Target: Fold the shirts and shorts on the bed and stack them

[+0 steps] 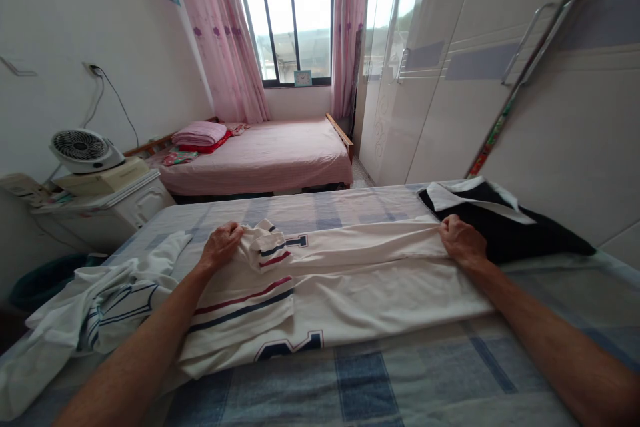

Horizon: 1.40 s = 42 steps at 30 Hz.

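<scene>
Shirt [350, 280], white with stripes, lies flat on bed [425, 373]; soft, light, floppy. Left hand [220, 245] pinches sleeve end; right hand [463, 240] clutches far edge.

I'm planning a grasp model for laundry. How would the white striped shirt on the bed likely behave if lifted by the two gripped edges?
The white striped shirt would probably sag between the left hand and right hand; it already bunches and folds at both grips. It looks light: thin cloth lying flat. It would likely slide easily over the checked bedsheet.
</scene>
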### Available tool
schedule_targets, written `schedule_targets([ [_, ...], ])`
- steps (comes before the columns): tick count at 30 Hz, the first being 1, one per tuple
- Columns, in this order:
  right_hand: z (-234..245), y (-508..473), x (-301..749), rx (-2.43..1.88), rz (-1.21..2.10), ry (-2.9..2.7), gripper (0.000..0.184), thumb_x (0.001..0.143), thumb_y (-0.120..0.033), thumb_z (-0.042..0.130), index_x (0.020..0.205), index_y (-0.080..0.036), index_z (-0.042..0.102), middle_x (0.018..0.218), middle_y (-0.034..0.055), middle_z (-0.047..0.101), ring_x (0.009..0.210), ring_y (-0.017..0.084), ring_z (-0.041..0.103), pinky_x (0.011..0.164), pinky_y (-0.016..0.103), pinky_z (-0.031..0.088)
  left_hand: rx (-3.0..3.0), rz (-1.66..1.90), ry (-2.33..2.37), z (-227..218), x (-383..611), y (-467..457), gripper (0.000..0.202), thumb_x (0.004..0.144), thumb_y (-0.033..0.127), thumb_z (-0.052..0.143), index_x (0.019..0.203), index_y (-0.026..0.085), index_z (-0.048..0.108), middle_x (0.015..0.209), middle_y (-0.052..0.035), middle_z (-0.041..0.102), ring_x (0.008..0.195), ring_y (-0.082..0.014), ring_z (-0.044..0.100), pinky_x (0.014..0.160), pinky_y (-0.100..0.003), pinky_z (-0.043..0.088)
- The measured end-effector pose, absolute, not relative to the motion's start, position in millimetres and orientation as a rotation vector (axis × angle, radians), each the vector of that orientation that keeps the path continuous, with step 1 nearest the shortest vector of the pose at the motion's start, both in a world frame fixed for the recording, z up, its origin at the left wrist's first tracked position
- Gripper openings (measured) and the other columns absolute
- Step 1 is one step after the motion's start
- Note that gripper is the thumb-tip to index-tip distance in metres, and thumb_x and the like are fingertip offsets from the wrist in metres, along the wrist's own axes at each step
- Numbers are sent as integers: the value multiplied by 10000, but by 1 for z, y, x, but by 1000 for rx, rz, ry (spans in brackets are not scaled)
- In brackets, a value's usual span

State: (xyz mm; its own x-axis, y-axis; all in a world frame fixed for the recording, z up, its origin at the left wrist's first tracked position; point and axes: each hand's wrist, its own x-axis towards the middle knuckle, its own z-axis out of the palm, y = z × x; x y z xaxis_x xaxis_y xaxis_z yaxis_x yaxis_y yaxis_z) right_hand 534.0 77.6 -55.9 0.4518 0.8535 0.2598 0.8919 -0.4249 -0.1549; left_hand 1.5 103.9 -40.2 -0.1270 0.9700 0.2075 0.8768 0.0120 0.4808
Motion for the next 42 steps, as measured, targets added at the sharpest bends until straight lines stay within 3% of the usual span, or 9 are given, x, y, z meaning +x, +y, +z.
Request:
schedule_targets([
  [5,-58,80,544,-2369,-50,-1577,405,843,-455,412,1051,-174,615,881,147,688,746,286,656,615,349,444,1807,928,1716,-18,-4,82,272,688,375,465,777,159,604,712,-18,630,703,-179,560,624,-255,434],
  [10,-68,82,560,-2197,-12,-1660,390,825,-376,456,1139,-182,582,949,118,692,854,283,650,690,343,457,1566,774,1276,10,-19,55,279,704,395,550,792,153,659,861,-107,703,835,-259,635,791,-366,493],
  [14,-68,86,561,-2206,66,-1667,408,832,-378,444,1158,-176,582,990,126,689,903,303,643,724,365,469,1683,594,1493,14,-14,58,444,752,576,528,860,181,699,886,-92,715,875,-258,638,813,-354,490],
  [18,-58,93,551,-2269,96,-1644,490,850,-469,401,1198,-166,565,1058,143,677,939,311,637,731,368,468,2116,463,1610,13,21,53,446,732,613,539,862,221,708,961,-47,690,898,-231,611,824,-310,456],
  [23,-46,104,536,-2379,99,-1561,497,844,-465,413,1199,-160,582,1050,159,678,931,295,641,705,345,458,2506,154,1677,12,55,27,172,696,388,594,653,235,659,821,-43,641,758,-210,582,732,-306,431],
  [31,-57,127,539,-2265,58,-1483,407,822,-298,447,1181,-184,601,1012,100,698,916,217,641,737,269,449,2182,292,1819,-6,16,85,320,750,400,389,684,208,637,669,-24,656,666,-198,597,595,-260,412],
  [34,-59,128,539,-2309,6,-1473,389,828,-279,424,1151,-177,616,995,110,695,903,230,640,726,290,454,2150,331,1936,-21,12,107,313,764,395,405,708,205,648,738,-50,689,734,-212,623,636,-265,430],
  [38,-53,117,522,-2165,-281,-1659,410,853,-265,393,1196,-149,585,1172,145,623,1035,260,589,822,348,452,2147,232,2232,-31,23,106,293,811,341,415,840,217,679,872,-83,703,849,-251,639,745,-318,459],
  [42,-60,98,507,-1782,-465,-2123,470,897,-361,369,1310,-179,502,1389,112,478,1291,264,396,1024,414,334,2562,498,2019,-33,28,86,401,883,382,373,1153,221,622,1253,-100,590,1168,-264,521,990,-381,396],
])
